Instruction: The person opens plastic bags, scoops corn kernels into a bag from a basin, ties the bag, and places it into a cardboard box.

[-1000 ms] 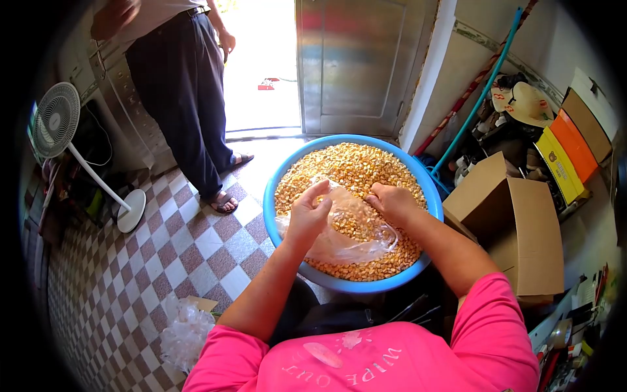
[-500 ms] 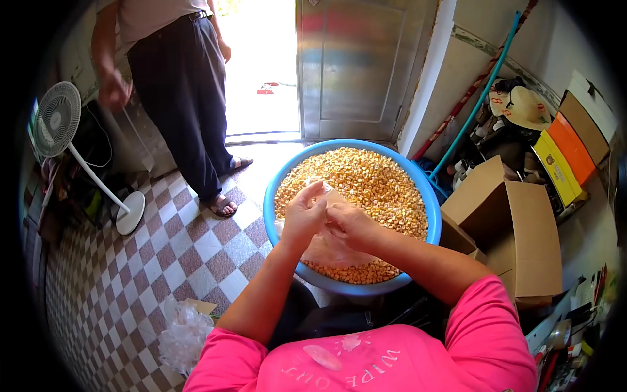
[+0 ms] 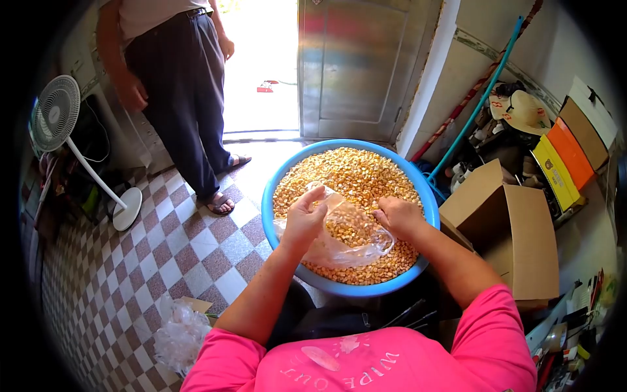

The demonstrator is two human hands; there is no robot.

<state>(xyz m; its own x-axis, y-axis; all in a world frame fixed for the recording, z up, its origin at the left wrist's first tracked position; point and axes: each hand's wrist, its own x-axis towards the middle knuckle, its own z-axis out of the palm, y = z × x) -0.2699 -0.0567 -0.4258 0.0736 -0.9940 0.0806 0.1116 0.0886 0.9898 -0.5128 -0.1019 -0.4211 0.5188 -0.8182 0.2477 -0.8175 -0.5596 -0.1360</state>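
Observation:
A blue tub full of loose yellow corn kernels stands in front of me. Over the kernels lies a clear plastic bag, its mouth spread wide and corn showing through the thin film. My left hand grips the bag's left edge between thumb and fingers. At the right side of the bag, my right hand is closed, its fingertips pinching what looks like the film's edge.
A person in dark trousers and sandals stands by the bright doorway. On the left is a white fan; crumpled clear bags sit at lower left. To the right are an open cardboard box, a straw hat and a teal pole.
My hands were together at the bag; my right hand has moved right and the bag's mouth has opened out between them. The standing person's arm has shifted.

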